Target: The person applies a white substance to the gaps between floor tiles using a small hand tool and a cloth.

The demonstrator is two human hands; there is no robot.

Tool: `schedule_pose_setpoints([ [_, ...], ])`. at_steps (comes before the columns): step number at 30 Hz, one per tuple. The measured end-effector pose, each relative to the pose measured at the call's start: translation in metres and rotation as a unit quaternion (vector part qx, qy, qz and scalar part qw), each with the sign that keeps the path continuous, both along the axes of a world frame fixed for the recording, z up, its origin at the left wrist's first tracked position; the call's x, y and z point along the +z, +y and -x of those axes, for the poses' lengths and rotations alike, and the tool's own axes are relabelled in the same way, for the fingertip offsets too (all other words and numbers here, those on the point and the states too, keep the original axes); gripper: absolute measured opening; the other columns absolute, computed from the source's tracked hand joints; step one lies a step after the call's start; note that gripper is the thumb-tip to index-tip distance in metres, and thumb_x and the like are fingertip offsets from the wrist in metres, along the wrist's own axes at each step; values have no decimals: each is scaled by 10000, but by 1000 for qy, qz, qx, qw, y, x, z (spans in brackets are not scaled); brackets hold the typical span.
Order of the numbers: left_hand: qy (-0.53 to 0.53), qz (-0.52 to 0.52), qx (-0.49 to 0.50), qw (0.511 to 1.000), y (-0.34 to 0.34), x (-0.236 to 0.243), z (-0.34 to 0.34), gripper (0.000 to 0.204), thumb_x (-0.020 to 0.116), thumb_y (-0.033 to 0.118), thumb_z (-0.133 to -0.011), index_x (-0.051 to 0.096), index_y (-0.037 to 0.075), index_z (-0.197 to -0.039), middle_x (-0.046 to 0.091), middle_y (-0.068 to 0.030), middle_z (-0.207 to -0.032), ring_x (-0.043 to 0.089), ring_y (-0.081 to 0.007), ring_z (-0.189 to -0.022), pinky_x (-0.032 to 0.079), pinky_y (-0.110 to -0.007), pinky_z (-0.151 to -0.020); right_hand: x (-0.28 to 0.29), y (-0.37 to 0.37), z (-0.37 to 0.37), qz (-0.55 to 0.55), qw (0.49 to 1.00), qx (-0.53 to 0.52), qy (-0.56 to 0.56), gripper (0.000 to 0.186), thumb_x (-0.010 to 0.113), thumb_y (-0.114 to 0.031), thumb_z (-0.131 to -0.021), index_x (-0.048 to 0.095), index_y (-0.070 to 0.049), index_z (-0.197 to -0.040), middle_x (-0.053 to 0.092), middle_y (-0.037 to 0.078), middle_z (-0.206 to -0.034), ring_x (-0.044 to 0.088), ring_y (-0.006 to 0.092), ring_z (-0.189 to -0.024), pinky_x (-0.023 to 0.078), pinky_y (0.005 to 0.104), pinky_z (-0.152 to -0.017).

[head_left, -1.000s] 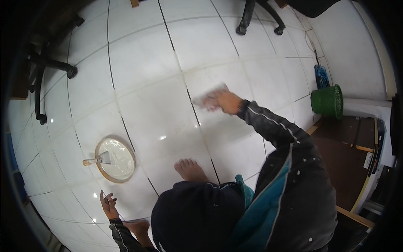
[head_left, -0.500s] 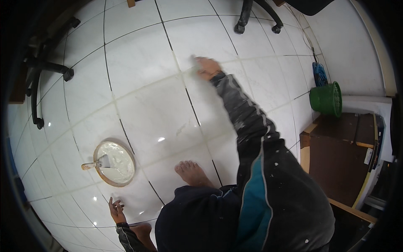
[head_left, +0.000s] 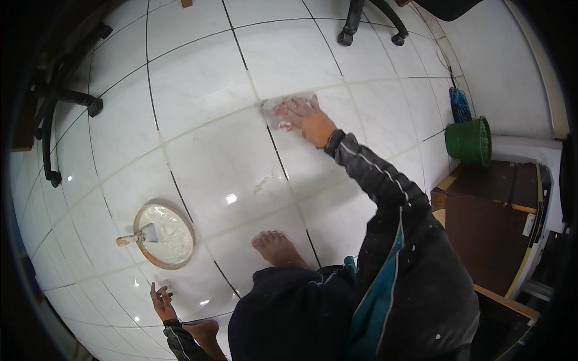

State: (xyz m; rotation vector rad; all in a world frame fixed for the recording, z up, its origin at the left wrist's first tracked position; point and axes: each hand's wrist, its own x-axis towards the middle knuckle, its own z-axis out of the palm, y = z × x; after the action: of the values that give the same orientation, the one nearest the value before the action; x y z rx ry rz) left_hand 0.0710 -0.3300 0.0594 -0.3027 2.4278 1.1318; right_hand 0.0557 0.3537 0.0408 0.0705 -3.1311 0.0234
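My right hand presses flat, fingers spread, on a pale grey rag-like piece with red marks; whether it is cloth or plastic I cannot tell. This piece lies on the white tiled floor over a joint between tiles. Low at the left, my left hand is open, its fingers loosely bent and apart, holding nothing I can see. Just beyond it stands a shallow round basin of creamy white paste. A putty knife with a worn wooden handle rests across its rim, blade in the paste.
My bare foot is on the tiles near the middle. Wheeled chair bases stand at the far left and far right. To the right are a green bucket, a blue coil and a brown wooden cabinet.
My right hand has come slightly nearer and to the right, from a blur to flat on the grey piece. My left hand has shifted a little left. The basin stays put.
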Motion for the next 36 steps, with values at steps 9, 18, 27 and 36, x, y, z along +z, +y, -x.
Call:
schedule_pose_setpoints([
  [9, -1, 11, -9, 1000, -3, 4, 8, 537, 503, 300, -939, 335, 64, -1391, 606, -118, -1007, 587, -169, -785, 477, -272, -684, 26, 53, -57, 227, 955, -18, -188, 744, 502, 42, -658, 425, -197, -1358, 559, 122, -1235, 537, 311, -1109, 429, 400, -951],
  [18, 19, 1, -33, 999, -9, -11, -1, 517, 511, 293, -935, 359, 61, -1372, 620, -92, -985, 592, -144, -732, 450, -246, -650, -37, 137, 16, 161, 962, -213, 57, 583, 592, -243, -694, 501, -81, -1247, 595, 187, -1119, 582, 385, -981, 475, 441, -864],
  [27, 14, -22, -62, 998, 22, -13, 6, 493, 512, 219, -933, 363, 33, -1364, 617, -104, -975, 595, -154, -749, 481, -270, -706, -44, -176, 67, 263, 959, -49, 89, 406, 469, -141, -840, 535, -223, -1232, 649, 92, -865, 636, 313, -847, 488, 478, -730],
  [36, 26, -12, -27, 999, 14, 2, 4, 493, 503, 229, -938, 362, 23, -1364, 621, -111, -953, 604, -164, -774, 489, -279, -728, -16, -77, 33, 54, 997, 49, 36, 583, 448, -143, -877, 300, -265, -1427, 383, 187, -1385, 375, 375, -1268, 271, 590, -993],
])
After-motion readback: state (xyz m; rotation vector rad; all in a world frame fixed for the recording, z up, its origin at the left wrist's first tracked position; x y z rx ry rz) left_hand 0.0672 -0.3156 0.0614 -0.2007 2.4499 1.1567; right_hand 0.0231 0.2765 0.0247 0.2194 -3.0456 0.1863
